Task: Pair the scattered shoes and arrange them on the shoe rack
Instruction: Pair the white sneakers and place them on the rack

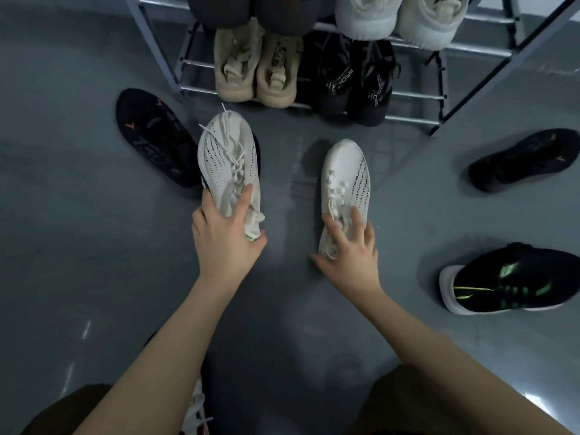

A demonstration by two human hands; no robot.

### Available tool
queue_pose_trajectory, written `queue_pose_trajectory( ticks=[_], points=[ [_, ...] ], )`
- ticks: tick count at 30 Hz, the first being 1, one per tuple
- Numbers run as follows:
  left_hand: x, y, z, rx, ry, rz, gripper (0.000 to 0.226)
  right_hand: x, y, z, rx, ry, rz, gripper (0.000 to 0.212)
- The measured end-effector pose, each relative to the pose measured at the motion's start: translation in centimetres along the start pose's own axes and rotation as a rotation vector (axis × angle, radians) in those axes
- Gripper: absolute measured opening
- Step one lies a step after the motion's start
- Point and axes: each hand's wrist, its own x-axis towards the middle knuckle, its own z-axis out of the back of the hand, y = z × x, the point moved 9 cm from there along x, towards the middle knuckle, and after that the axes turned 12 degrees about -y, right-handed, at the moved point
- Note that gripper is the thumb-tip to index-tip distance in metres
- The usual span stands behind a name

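Observation:
Two matching white sneakers sit in front of the shoe rack. My left hand grips the heel of the left white sneaker, which is lifted a little off the grey floor. My right hand grips the heel end of the right white sneaker, fingers over its laces; this shoe lies on the floor. On the rack's lower tier stand a beige pair and a black pair. A white pair and a dark pair sit on the tier above.
A black shoe lies sole up on the floor at the left. Another black shoe lies at the right, and a black shoe with green stripes and a white sole is nearer me. My knees fill the bottom corners.

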Motion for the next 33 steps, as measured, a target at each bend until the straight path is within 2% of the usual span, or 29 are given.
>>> queue_pose_trajectory(
  ticks=[4, 8, 13, 17, 20, 24, 27, 33],
  points=[
    [0.3, -1.1, 1.4, -0.161, -0.103, -0.007, 0.068, 0.2, -0.2, 0.6, 0.132, -0.045, 0.012, 0.063],
    [-0.5, -4.6, 1.9, -0.213, -0.147, -0.115, 0.061, 0.3, -1.3, 2.5, 0.266, -0.115, -0.028, 0.063],
    [-2.2, -9.3, -1.4, -0.315, -0.036, -0.204, 0.061, 0.5, -5.1, 5.8, 0.21, -0.229, -0.06, 0.059],
    [-3.9, -11.5, -5.8, -0.353, 0.128, -0.21, 0.07, 0.6, -8.8, 5.5, 0.068, -0.163, -0.121, 0.064],
    [-5.3, -11.5, -8.4, -0.231, 0.255, -0.167, 0.078, 0.1, -9.5, 4.8, -0.054, -0.131, -0.073, 0.066],
    [-6.0, -12.2, -8.2, -0.105, 0.19, -0.252, 0.084, -0.8, -10.0, 4.3, -0.089, -0.135, -0.099, 0.077],
    [-6.0, -12.4, -8.6, -0.049, 0.185, -0.306, 0.079, -0.9, -10.3, 3.9, -0.053, -0.105, -0.107, 0.082],
    [-5.3, -12.5, -8.5, -0.148, 0.193, -0.307, 0.063, -0.4, -10.2, 4.3, 0.044, -0.131, -0.124, 0.072]
  ],
)
